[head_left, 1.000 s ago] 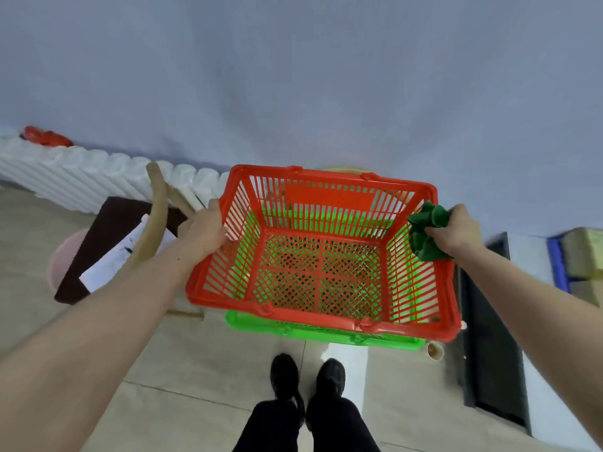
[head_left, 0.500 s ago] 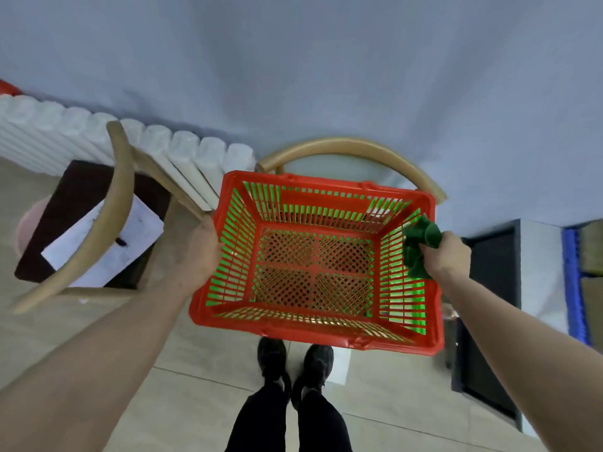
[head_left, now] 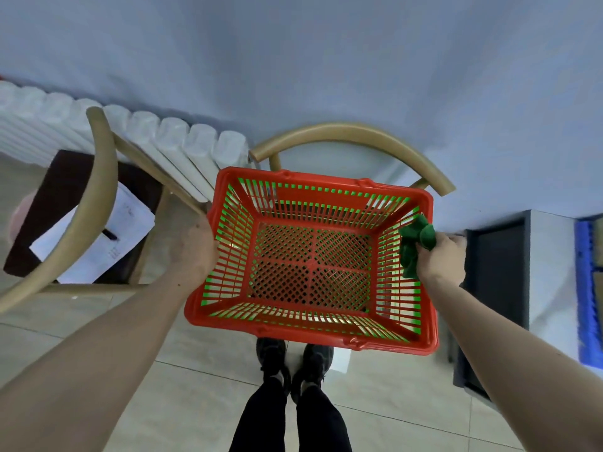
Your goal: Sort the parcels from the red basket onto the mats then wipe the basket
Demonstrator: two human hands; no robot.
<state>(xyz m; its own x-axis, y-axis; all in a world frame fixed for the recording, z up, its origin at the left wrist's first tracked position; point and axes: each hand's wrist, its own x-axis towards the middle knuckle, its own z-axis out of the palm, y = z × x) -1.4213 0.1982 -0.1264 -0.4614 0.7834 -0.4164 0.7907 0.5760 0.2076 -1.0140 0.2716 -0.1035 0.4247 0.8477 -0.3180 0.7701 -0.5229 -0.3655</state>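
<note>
The red basket is empty and sits nested in a green basket that shows through its slats, on a wooden chair in front of me. My left hand holds the basket's left wall from outside. My right hand grips a crumpled green cloth and presses it against the inside of the right wall near the top rim. No parcels or mats are in view.
A curved wooden chair back arcs behind the basket. A second wooden chair at left carries a dark seat with white paper. A white radiator lines the wall. A dark cabinet stands right. My shoes are below the basket.
The basket has come down from a raised position onto the green basket, and the view has tilted downward. My right hand with the cloth stays at the right wall.
</note>
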